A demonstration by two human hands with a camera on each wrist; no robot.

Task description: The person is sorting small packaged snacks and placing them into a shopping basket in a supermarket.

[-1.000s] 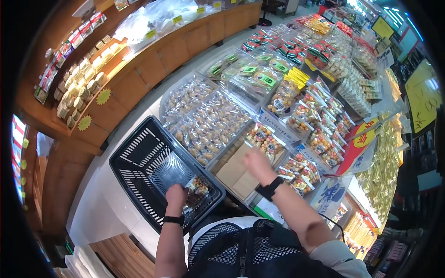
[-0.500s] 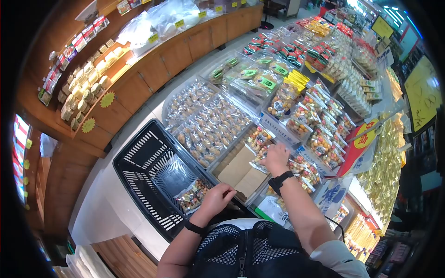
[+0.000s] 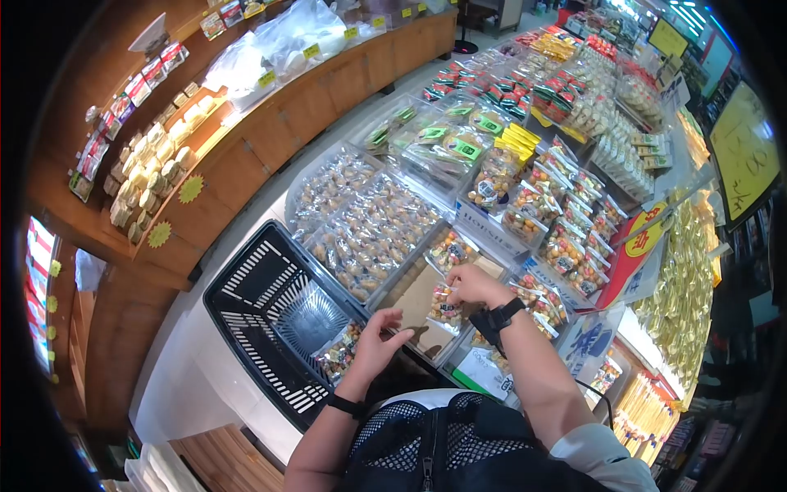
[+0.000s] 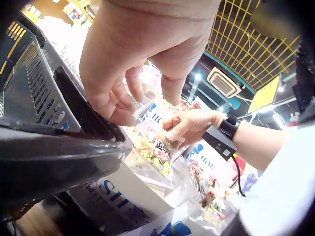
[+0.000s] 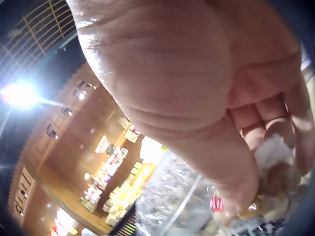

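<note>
A clear bag of colourful snacks (image 3: pixel 443 309) hangs from my right hand (image 3: pixel 478 287), which pinches its top edge over the brown cardboard-lined bin (image 3: pixel 416 289). In the right wrist view the thumb and fingers of my right hand (image 5: pixel 236 147) close on the bag (image 5: pixel 256 221). My left hand (image 3: pixel 379 344) holds nothing, fingers apart, between the basket and the bin; in the left wrist view my left hand (image 4: pixel 142 54) is above the bag's printed front (image 4: pixel 152 152). Another snack bag (image 3: pixel 452 248) lies at the bin's far end.
A black shopping basket (image 3: pixel 261 271) stands left of the bin, with snack bags (image 3: pixel 336 354) inside. Behind are trays of wrapped brown snacks (image 3: pixel 369 234); more snack bags (image 3: pixel 566 246) are piled to the right. A wooden counter (image 3: pixel 270 139) curves along the left.
My left hand has left the basket and its fingers have spread. My right hand reached to the bags at the bin's right side and now holds one nearer the bin's middle.
</note>
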